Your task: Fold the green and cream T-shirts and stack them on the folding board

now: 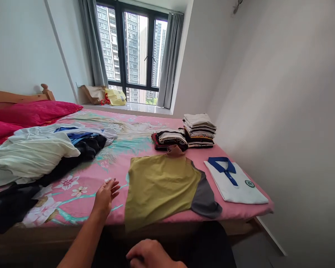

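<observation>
An olive-yellow shirt [159, 182] with a brown collar and a grey sleeve lies spread on the bed, its lower left corner hanging over the front edge. Just left of it, my left hand [107, 193] hovers above the sheet with fingers apart, holding nothing. My right hand [149, 253] is low in front of the bed edge, below the shirt; its fingers are loosely bent, a gap shows by the thumb, and nothing is seen in it. To the right lies a neatly folded white polo shirt [240, 190] with a blue collar and a round green badge.
Two folded clothes piles stand behind the shirt: a low one [170, 137] and a taller one [200, 130]. A loose heap of clothes [36, 152] covers the left side, by red pillows [36, 113]. Bags [115, 96] sit on the windowsill. A wall borders the right.
</observation>
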A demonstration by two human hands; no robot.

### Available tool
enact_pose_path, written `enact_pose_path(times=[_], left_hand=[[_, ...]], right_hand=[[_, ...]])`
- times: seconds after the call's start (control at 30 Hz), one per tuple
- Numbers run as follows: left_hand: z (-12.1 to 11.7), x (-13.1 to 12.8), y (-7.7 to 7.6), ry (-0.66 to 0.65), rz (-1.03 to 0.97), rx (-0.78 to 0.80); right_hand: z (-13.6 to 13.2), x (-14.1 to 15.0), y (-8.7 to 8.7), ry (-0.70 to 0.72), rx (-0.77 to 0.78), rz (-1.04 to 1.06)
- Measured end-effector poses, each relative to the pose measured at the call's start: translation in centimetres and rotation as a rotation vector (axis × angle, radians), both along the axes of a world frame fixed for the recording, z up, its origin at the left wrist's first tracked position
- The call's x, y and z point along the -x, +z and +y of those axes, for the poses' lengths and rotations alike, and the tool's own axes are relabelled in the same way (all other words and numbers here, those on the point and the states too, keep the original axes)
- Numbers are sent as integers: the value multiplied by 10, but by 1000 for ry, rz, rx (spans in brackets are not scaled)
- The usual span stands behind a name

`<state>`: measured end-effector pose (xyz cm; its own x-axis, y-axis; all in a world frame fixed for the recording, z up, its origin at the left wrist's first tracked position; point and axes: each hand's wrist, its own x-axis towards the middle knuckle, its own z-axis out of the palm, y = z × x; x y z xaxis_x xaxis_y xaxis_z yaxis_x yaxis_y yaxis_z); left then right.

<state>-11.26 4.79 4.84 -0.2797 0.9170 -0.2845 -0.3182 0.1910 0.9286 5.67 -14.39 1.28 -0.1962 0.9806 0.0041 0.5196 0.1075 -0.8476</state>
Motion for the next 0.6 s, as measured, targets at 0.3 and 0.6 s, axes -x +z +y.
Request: enact_pose_path(times=[0.3, 0.6], left_hand=[[-124, -24, -111, -251, 56, 316], [-103, -18, -114, -257, -127, 347]], right_hand=[[7, -230, -48, -1045, -296, -52], [14, -294, -60, -843, -243, -118]])
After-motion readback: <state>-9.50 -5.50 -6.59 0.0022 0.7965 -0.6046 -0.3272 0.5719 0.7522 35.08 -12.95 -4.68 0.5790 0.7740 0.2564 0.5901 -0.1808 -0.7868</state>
